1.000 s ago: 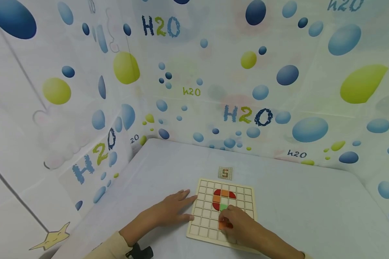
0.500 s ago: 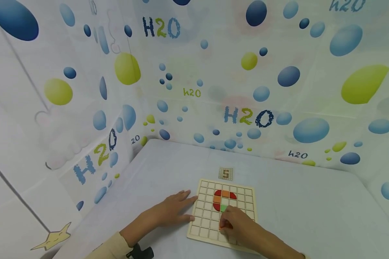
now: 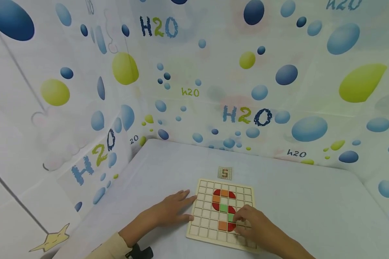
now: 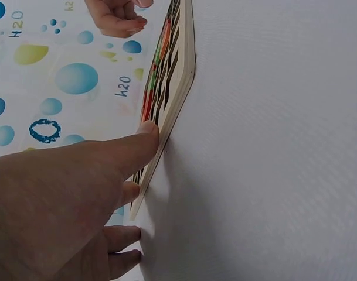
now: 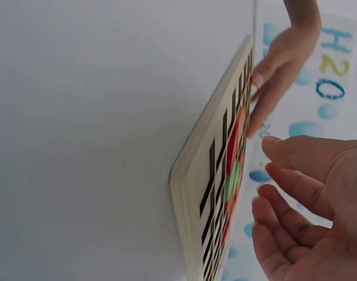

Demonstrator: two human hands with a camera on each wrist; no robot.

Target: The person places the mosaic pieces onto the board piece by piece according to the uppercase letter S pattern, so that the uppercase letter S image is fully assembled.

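Note:
A square wooden grid board (image 3: 203,213) lies on the white table, bearing an S-like figure of coloured tiles. Rounded red tiles (image 3: 216,206) form its corners, with square orange tiles (image 3: 222,225) and green tiles (image 3: 223,208) between them. My left hand (image 3: 171,210) touches the board's left edge with thumb and fingers extended. Over the right part of the board hovers my right hand (image 3: 257,225), beside the lower curve of the figure. In the right wrist view this hand (image 5: 319,199) has loosely bent fingers, apart from the board, with no tile between thumb and fingertips.
A small card (image 3: 225,173) printed with a gridded S lies just behind the board. Part of a black device (image 3: 141,251) shows by my left sleeve (image 3: 111,246). White cloth walls (image 3: 214,72) with blue and green spots enclose the table.
My right hand has moved right from the lower middle of the figure, uncovering red, green and orange tiles there. The left hand and the board have stayed in place.

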